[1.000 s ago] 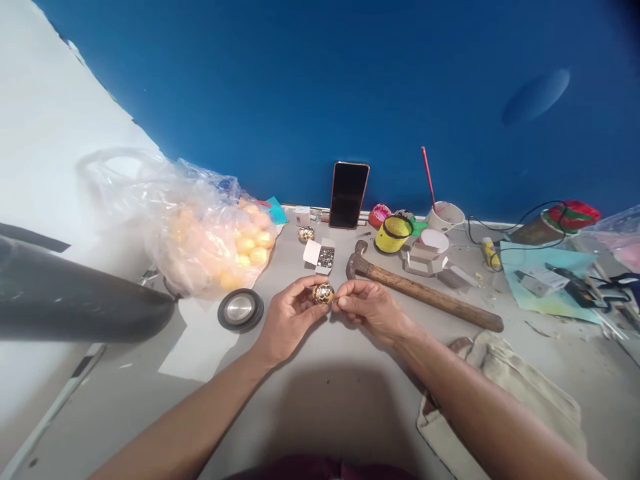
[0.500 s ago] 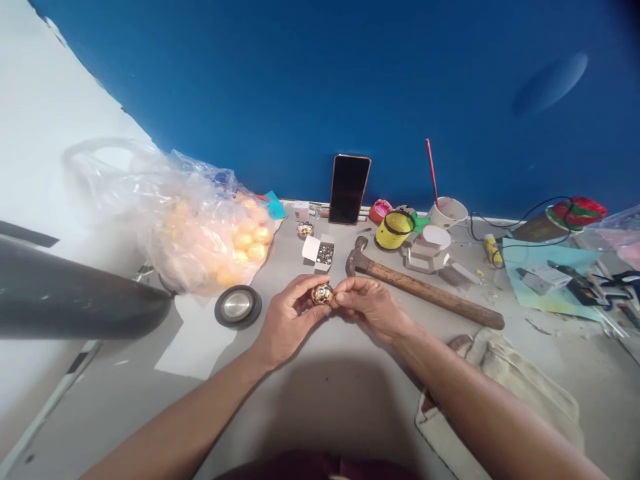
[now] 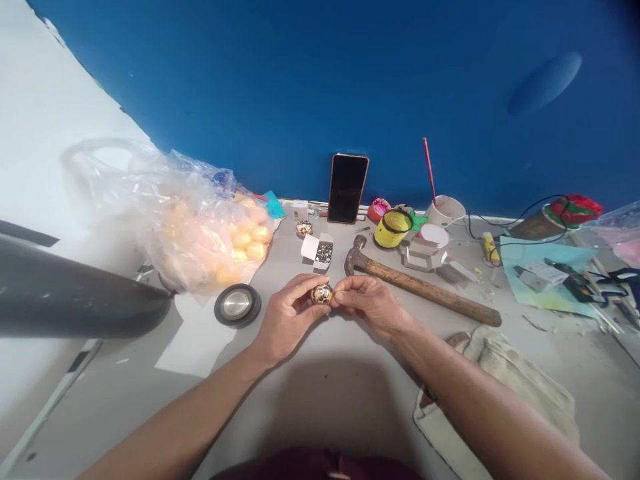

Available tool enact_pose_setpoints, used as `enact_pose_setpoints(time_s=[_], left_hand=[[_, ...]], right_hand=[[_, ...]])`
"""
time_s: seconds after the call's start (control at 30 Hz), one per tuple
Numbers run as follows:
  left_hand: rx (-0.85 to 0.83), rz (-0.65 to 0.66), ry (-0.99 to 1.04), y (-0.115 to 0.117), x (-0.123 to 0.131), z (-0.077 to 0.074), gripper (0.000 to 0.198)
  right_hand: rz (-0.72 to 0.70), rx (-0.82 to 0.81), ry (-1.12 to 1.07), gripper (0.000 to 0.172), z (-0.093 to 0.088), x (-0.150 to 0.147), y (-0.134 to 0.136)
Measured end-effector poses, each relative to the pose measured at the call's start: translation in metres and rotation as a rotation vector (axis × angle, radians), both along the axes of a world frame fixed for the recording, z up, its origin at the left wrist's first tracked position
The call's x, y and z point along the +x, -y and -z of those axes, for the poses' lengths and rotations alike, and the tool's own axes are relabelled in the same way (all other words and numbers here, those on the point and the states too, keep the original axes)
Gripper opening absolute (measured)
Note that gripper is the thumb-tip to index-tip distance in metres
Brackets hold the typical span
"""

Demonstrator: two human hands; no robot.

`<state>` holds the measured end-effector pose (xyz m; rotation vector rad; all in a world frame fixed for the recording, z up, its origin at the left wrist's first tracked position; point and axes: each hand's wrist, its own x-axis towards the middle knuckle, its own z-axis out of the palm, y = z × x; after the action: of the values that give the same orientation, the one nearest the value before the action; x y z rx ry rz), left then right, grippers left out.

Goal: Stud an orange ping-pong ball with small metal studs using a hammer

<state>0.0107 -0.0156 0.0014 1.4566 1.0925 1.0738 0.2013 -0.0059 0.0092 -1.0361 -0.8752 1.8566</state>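
Between the thumb and fingers of my left hand (image 3: 290,313) is a small yellow-orange ball (image 3: 321,294) studded with shiny metal tack heads. My right hand (image 3: 367,300) is closed in a pinch against the ball's right side; whatever its fingertips hold is hidden. Just beyond the hands lies an opened small white box (image 3: 317,252) filled with silver tacks (image 3: 325,251). Behind it rests another studded ball (image 3: 303,229).
A hammer (image 3: 425,283) lies right of my hands, above a beige cloth (image 3: 520,380). On the left are a plastic bag (image 3: 200,227) of orange balls and a round metal-centred disc (image 3: 237,305). A phone (image 3: 348,188), yellow cup (image 3: 393,233) and white cup (image 3: 447,212) stand along the wall.
Both hands keep the same hold on the ball, with hardly any movement. The view has shifted very slightly.
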Motion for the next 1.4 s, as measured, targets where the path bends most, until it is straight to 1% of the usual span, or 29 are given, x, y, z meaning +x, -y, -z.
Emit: enact_pose_setpoints(time_s=[0.43,0.73,0.87,1.07,1.13,1.23,1.4], left_hand=[[0.012,0.009,-0.007,0.001,0.0,-0.002,0.033],[0.175,-0.081,-0.103,0.006,0.003,-0.001,0.029],[0.246,-0.133,-0.121,0.008,0.004,0.0,0.025],[0.313,-0.166,-0.15,0.009,0.005,0.001,0.025],[0.323,-0.169,-0.151,0.009,0.006,0.0,0.025],[0.268,-0.173,-0.117,0.01,0.008,-0.003,0.024],[0.053,-0.138,0.035,0.009,0.01,-0.007,0.037]], right_hand=[[-0.019,0.017,0.008,0.031,0.002,0.002,-0.001],[-0.003,-0.037,-0.045,0.03,-0.003,-0.002,0.0],[0.002,-0.062,-0.061,0.028,-0.003,-0.005,0.001],[0.088,0.052,-0.008,0.022,0.001,-0.012,0.004],[0.108,0.063,0.004,0.021,0.0,-0.012,0.004],[0.086,0.047,0.001,0.023,-0.001,-0.011,0.004],[0.026,0.073,-0.065,0.03,-0.003,-0.006,0.006]])
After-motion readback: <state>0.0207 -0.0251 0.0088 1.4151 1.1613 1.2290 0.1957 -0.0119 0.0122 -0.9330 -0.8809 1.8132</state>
